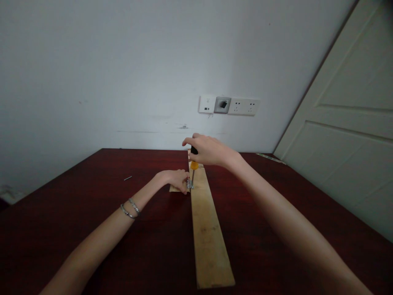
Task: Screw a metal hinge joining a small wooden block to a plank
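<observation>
A long wooden board (208,229) lies lengthwise on the dark red table. Against its left edge is a short wooden piece (175,189), with a small metal hinge (189,184) at the joint. My left hand (178,179) rests over the short piece, its fingers closed against the hinge and partly hiding it. Above the board, my right hand (208,149) grips the black top of a screwdriver (194,164) with a yellow collar. The screwdriver stands nearly upright, its tip down at the hinge; the exact contact point is too small to make out.
A small thin metal piece (127,178) lies on the table (147,246) to the left. Behind the table rises a white wall with sockets (244,106). A pale panelled door (346,123) stands at the right, and a thin strip (270,158) lies near the back right corner.
</observation>
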`<state>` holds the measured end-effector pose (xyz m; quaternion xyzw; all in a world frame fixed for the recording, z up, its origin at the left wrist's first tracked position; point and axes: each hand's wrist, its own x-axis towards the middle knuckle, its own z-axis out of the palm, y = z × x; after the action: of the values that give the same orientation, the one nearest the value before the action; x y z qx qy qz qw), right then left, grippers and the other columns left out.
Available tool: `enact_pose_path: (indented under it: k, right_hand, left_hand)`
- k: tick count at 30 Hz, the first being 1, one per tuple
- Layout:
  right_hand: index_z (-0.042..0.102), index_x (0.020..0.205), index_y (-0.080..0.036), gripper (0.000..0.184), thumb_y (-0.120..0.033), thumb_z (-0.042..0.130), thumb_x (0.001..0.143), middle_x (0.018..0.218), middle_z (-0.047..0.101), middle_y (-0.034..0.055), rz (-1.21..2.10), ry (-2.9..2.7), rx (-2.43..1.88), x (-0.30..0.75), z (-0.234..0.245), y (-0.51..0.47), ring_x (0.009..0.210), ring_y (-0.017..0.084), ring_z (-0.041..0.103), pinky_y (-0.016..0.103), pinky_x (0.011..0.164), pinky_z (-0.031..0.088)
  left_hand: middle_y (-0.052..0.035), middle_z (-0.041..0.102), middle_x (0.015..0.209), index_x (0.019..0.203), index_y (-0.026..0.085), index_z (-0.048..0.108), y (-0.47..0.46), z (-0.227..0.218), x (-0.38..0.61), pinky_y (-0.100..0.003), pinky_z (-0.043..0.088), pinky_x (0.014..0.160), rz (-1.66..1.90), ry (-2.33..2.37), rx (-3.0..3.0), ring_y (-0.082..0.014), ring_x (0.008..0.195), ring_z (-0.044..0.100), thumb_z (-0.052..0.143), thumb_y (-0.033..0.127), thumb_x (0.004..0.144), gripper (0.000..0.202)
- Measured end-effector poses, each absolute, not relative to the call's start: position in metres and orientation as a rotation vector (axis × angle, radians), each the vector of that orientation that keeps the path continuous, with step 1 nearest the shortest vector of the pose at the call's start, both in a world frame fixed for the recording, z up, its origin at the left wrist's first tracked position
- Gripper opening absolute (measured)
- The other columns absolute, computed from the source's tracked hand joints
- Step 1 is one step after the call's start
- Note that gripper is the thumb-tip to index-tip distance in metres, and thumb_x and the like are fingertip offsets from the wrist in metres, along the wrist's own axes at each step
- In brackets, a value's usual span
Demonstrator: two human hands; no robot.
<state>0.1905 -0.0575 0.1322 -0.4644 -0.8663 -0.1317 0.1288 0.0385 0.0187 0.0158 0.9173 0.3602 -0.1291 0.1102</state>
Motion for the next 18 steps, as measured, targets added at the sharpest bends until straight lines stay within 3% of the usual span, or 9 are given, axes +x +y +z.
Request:
enact_pose_path:
  k: [2, 6, 8, 11, 14, 18]
  right_hand:
    - [0.053, 0.119, -0.021, 0.043, -0.031, 0.054, 0.077, 0.110, 0.058, 0.0105, -0.423, -2.494, -1.377, 0.1904, 0.1331, -0.0593, 0.079, 0.019, 0.058, 0.028, 0.058, 0.033]
    - [0.061, 0.101, -0.018, 0.036, -0.046, 0.052, 0.080, 0.096, 0.063, 0.0106, -0.464, -2.458, -1.438, 0.1892, 0.1341, -0.0602, 0.076, 0.021, 0.057, 0.028, 0.055, 0.030]
    - [0.062, 0.098, -0.019, 0.030, -0.042, 0.049, 0.083, 0.094, 0.063, 0.0099, -0.456, -2.461, -1.437, 0.1891, 0.1335, -0.0590, 0.075, 0.020, 0.057, 0.028, 0.056, 0.029]
    - [0.057, 0.112, -0.022, 0.034, -0.031, 0.051, 0.080, 0.106, 0.061, 0.0090, -0.426, -2.477, -1.393, 0.1900, 0.1321, -0.0577, 0.077, 0.019, 0.058, 0.028, 0.056, 0.030]
    - [0.051, 0.120, -0.020, 0.045, -0.035, 0.054, 0.077, 0.112, 0.059, 0.0108, -0.417, -2.479, -1.398, 0.1902, 0.1314, -0.0586, 0.080, 0.021, 0.058, 0.028, 0.058, 0.032]
    - [0.057, 0.112, -0.018, 0.036, -0.038, 0.036, 0.090, 0.103, 0.062, 0.0117, -0.424, -2.465, -1.418, 0.1885, 0.1313, -0.0606, 0.082, 0.021, 0.058, 0.028, 0.061, 0.034]
  left_hand:
    - [-0.0103, 0.053, 0.113, 0.112, 0.019, 0.050, 0.0185, 0.0163, 0.0388, -0.034, 0.043, 0.083, -0.388, 1.053, 2.698, -0.0273, 0.101, 0.051, 0.071, 0.046, 0.060, 0.063]
    - [-0.0106, 0.053, 0.114, 0.113, 0.017, 0.050, 0.0169, 0.0178, 0.0394, -0.034, 0.043, 0.083, -0.388, 1.052, 2.689, -0.0273, 0.101, 0.052, 0.071, 0.045, 0.060, 0.063]
    - [-0.0102, 0.054, 0.112, 0.112, 0.017, 0.051, 0.0163, 0.0178, 0.0395, -0.034, 0.043, 0.082, -0.389, 1.064, 2.686, -0.0272, 0.100, 0.052, 0.071, 0.045, 0.061, 0.062]
    - [-0.0089, 0.054, 0.112, 0.111, 0.019, 0.051, 0.0156, 0.0176, 0.0395, -0.034, 0.043, 0.082, -0.377, 1.069, 2.696, -0.0267, 0.099, 0.052, 0.071, 0.044, 0.060, 0.060]
    - [-0.0089, 0.054, 0.111, 0.112, 0.020, 0.050, 0.0142, 0.0189, 0.0399, -0.034, 0.043, 0.083, -0.384, 1.080, 2.695, -0.0265, 0.100, 0.052, 0.072, 0.044, 0.060, 0.062]
    - [-0.0101, 0.054, 0.111, 0.110, 0.018, 0.051, 0.0132, 0.0208, 0.0408, -0.035, 0.043, 0.083, -0.403, 1.070, 2.696, -0.0271, 0.100, 0.052, 0.072, 0.044, 0.061, 0.060]
